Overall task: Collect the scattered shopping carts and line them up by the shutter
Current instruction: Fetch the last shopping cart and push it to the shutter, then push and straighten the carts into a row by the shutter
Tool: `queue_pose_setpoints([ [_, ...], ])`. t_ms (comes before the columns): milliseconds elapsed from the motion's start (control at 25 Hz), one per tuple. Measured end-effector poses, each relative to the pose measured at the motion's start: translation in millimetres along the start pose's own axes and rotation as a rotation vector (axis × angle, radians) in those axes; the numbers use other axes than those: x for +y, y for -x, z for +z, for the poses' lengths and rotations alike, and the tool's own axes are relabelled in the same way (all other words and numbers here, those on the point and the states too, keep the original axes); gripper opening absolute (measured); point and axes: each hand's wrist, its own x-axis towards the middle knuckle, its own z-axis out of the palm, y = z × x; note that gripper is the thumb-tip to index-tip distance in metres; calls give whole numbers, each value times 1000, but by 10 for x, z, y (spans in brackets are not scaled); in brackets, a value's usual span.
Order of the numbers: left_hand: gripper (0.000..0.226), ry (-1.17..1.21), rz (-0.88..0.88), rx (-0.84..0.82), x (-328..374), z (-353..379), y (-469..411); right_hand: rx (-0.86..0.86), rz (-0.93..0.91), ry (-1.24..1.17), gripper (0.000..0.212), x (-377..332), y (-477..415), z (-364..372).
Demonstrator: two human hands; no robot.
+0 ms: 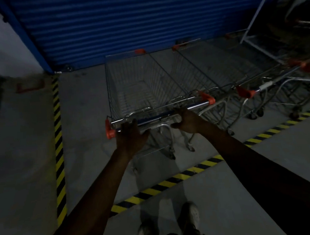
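A wire shopping cart [136, 87] with orange corner caps stands in front of me, its nose toward the blue roller shutter [119, 25]. My left hand [131, 136] lies against the left part of the cart handle [196, 105], fingers fairly straight and thumb spread out. My right hand [187, 121] grips the handle further right, fingers curled over the bar. A second cart [202, 70] is parked just to the right, and a third cart [267, 86] stands beyond it, all facing the shutter.
Yellow-black hazard tape [58, 140] marks the floor on the left, and another hazard tape strip [172, 181] runs across in front of my shoes [188, 218]. A white metal frame [253, 26] leans at the far right. A grey wall [6, 44] stands left of the shutter.
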Motion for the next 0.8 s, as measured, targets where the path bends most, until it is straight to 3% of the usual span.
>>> queue_pose_setpoints([
  [120, 80, 186, 196, 37, 539, -420, -65, 150, 66, -136, 85, -239, 316, -260],
  [360, 66, 645, 700, 94, 2397, -1074, 74, 610, 43, -208, 88, -111, 1307, -1341],
  [560, 62, 710, 958, 11, 4014, -1004, 527, 871, 155, -244, 85, 638, 2572, -2083],
  [800, 51, 835, 1140, -82, 5904, -477, 1283, 1083, 313, -198, 82, 1781, 4174, -2725],
])
